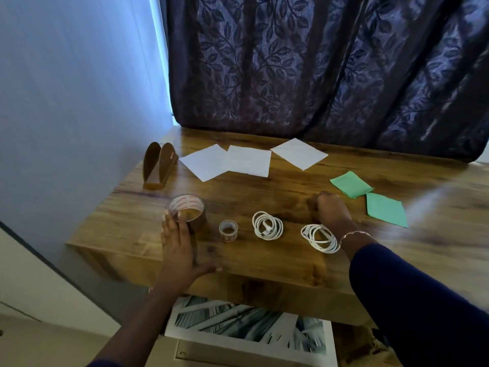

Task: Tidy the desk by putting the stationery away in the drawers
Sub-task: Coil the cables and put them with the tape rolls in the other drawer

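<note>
L hand (177,242) flat, fingers straight, touching big tape (186,211) at front-left of tabletop (291,186). R hand (332,210) down on the wood past the cables, fingers hidden, can't tell the grip. Small tape (228,229) + 2 cable coils (267,225) in a row btw hands. White sheets (225,161) at back, green ones (386,210) far right. Drawer (238,327) open below.

Open desk (264,192) strip lies between the white papers (248,161) and coiled cables (267,225).
</note>
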